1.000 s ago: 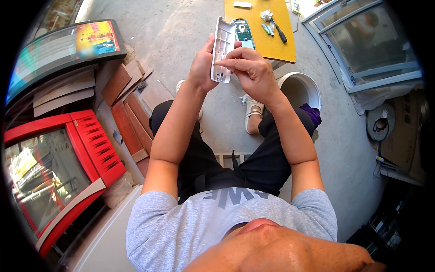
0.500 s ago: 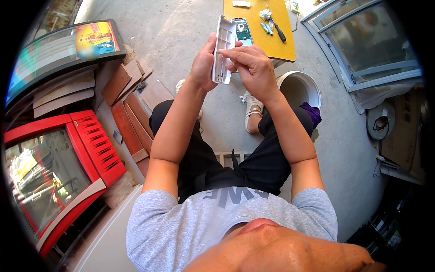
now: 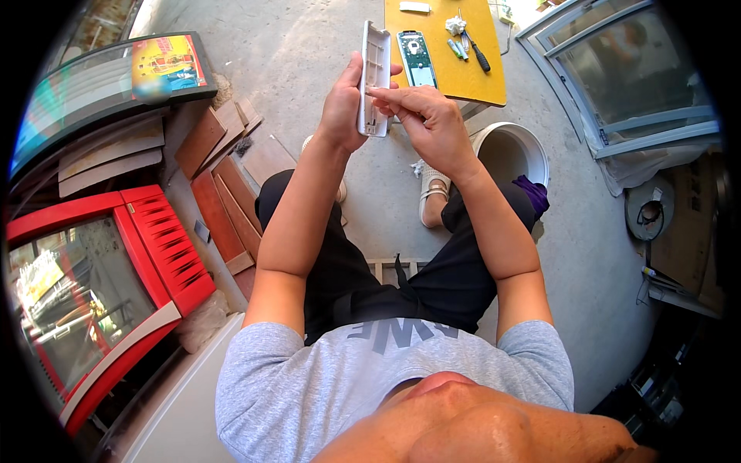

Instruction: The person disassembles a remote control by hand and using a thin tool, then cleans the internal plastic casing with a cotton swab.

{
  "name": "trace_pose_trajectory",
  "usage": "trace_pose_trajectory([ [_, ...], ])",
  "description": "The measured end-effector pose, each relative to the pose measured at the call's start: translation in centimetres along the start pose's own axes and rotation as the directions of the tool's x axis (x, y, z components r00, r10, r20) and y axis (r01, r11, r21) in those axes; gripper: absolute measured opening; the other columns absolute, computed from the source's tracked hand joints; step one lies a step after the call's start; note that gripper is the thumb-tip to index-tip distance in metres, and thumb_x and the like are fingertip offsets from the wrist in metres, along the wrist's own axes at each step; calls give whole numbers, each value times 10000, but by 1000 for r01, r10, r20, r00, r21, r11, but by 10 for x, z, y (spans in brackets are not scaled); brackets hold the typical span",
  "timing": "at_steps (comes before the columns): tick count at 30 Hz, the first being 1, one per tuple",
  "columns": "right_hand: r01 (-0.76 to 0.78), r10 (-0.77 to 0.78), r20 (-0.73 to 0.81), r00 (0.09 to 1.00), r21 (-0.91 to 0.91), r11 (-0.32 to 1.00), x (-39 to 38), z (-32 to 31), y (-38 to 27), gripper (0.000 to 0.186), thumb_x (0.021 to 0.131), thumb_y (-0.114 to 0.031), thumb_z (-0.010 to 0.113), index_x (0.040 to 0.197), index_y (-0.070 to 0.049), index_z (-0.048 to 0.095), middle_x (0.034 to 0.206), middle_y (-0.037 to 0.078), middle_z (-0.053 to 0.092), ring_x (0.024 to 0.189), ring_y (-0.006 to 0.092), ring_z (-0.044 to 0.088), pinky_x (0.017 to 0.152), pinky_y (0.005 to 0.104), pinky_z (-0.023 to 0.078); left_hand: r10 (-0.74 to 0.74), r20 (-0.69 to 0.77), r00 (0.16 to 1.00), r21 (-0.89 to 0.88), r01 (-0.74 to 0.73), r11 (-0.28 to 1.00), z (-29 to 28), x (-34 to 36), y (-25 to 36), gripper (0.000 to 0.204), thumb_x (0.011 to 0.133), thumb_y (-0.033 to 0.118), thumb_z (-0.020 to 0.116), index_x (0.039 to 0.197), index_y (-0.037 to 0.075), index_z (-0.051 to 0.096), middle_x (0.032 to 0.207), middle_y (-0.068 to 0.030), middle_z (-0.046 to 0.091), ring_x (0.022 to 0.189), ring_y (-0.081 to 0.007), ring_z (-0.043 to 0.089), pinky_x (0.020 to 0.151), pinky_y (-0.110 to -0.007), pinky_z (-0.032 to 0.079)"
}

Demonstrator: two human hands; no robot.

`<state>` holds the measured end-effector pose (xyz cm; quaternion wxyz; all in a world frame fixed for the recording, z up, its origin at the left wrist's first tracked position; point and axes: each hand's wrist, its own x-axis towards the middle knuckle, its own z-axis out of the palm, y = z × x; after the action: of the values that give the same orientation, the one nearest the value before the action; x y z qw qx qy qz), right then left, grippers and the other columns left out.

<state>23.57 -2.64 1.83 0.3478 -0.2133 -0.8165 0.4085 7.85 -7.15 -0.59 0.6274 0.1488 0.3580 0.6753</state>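
My left hand is wrapped round a long white plastic shell, which looks like the back half of a remote control's case. Its hollow, ribbed inside faces up and toward the right. My right hand reaches in from the right, fingers pressed together, with the index fingertip at the shell's inner side. Whether something small is pinched there is hidden. Beyond, on the yellow table, lies the other half of the remote control, its green circuit board bare.
Batteries, a dark-handled screwdriver, crumpled white tissue and a small white cover lie on the table. A white bucket stands beside my right knee. Wood boards and a red-framed cabinet are at left.
Both hands and the shell have shifted slightly left and up. More of the circuit board half on the table now shows. My right fingertips stay at the shell's inside.
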Motion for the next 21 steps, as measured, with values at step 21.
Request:
trace_pose_trajectory([
  [21,54,-67,-72,995,-161,985,-4,6,1,357,833,5,672,1119,-169,794,923,30,753,890,228,654,828,350,534,-29,143,989,-107,44,993,-14,4,-11,562,1118,459,199,1368,46,487,1157,-121,666,938,-196,694,721,-308,617],
])
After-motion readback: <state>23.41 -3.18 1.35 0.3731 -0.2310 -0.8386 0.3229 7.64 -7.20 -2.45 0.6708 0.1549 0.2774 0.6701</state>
